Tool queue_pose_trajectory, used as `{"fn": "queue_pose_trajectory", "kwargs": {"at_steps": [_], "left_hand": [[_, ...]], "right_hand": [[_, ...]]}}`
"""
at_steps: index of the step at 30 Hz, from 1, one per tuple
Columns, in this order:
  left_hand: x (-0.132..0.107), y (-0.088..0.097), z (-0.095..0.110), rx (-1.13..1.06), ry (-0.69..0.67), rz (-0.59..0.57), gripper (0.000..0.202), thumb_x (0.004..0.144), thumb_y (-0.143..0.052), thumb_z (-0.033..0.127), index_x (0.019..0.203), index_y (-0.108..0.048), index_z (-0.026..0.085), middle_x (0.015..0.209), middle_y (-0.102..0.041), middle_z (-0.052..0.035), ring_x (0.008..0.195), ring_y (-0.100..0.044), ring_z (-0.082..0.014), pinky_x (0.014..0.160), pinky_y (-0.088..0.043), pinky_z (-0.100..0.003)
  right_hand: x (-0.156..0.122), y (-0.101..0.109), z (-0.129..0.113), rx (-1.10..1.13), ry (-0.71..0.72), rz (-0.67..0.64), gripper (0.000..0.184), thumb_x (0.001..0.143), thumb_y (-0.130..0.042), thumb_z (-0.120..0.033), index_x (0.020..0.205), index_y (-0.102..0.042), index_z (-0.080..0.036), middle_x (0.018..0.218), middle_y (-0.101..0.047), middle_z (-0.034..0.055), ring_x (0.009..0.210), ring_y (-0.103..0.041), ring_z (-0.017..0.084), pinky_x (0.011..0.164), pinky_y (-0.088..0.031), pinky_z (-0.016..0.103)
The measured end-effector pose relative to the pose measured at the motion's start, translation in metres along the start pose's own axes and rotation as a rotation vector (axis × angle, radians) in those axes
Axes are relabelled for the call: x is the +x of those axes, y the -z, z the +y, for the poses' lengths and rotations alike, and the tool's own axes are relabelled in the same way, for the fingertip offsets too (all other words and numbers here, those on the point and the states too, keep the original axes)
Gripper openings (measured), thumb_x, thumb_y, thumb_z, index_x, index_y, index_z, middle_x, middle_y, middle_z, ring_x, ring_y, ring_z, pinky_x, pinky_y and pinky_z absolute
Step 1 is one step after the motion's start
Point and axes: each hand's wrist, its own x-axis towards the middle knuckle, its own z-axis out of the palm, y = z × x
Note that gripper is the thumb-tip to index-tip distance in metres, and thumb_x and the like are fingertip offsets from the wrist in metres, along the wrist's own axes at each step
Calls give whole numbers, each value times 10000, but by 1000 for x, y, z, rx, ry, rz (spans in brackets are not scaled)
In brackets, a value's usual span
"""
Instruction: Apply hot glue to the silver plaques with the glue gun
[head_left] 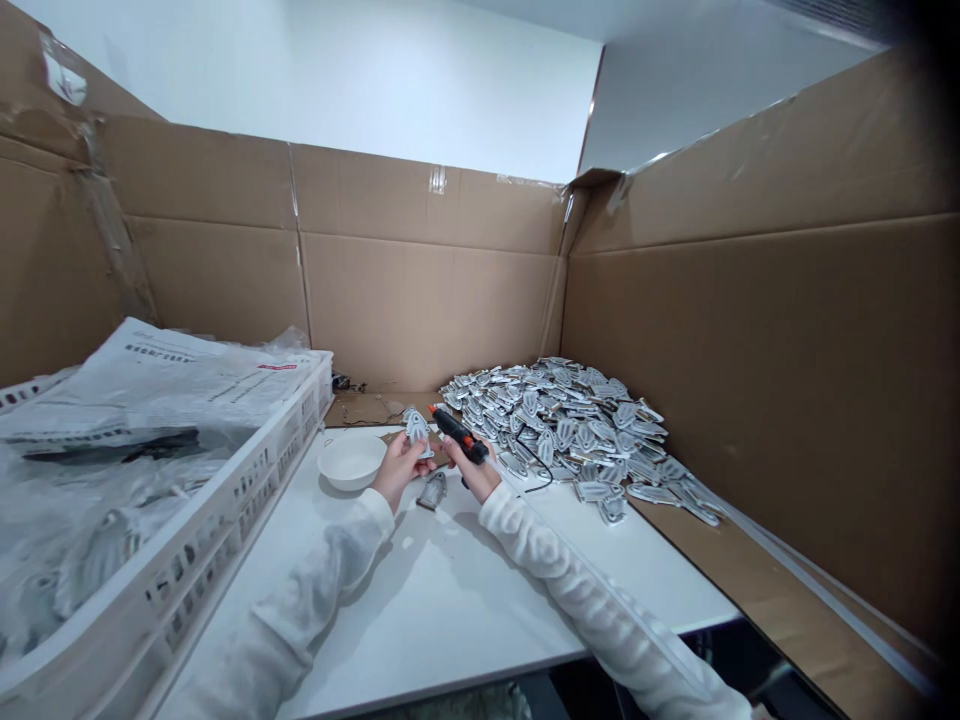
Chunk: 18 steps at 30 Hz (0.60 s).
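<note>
My left hand [400, 468] is closed on a small grey-and-white flat piece [416, 428], held up above the table. Wrapped round a black glue gun [466, 440] with an orange tip is my right hand [474, 472]. The gun's tip points left, close to the held piece; whether they touch I cannot tell. Another piece of the same kind [433, 490] lies on the white table [450, 610] just below my hands. A round white bowl [352, 462] stands left of my left hand.
A large heap of similar pieces [559, 420] covers the table's back right. A black cord [538, 462] runs beside it. At left stands a white plastic crate [247, 490] with bagged pieces and a printed paper sheet [165, 385]. Cardboard walls [435, 290] enclose the table.
</note>
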Motion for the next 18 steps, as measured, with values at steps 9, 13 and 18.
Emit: {"fn": "queue_pose_trajectory", "kwargs": {"at_steps": [9, 13, 18], "left_hand": [[5, 2, -2, -152, -3, 10, 289, 666, -626, 318, 832, -458, 152, 698, -550, 0, 506, -482, -50, 541, -417, -197], [6, 2, -4, -170, -29, 34, 275, 696, -601, 312, 886, -472, 159, 794, -565, -24, 606, -527, -71, 596, -441, -205], [3, -2, -1, -165, -24, 27, 288, 710, -593, 300, 946, -479, 179, 924, -568, -51, 759, -565, -117, 673, -468, -233]], "right_hand": [[-5, -2, -5, -33, 78, -57, 233, 746, -475, -381, 678, -568, -179, 554, -505, -7, 503, -484, 120, 523, -396, 237], [-6, -2, -6, -110, 169, -77, 234, 733, -487, -363, 611, -535, -170, 534, -465, -8, 506, -441, 115, 509, -359, 232], [-7, -1, -2, -173, 243, -98, 237, 748, -481, -347, 601, -523, -165, 550, -471, -3, 519, -427, 112, 524, -346, 228]]}}
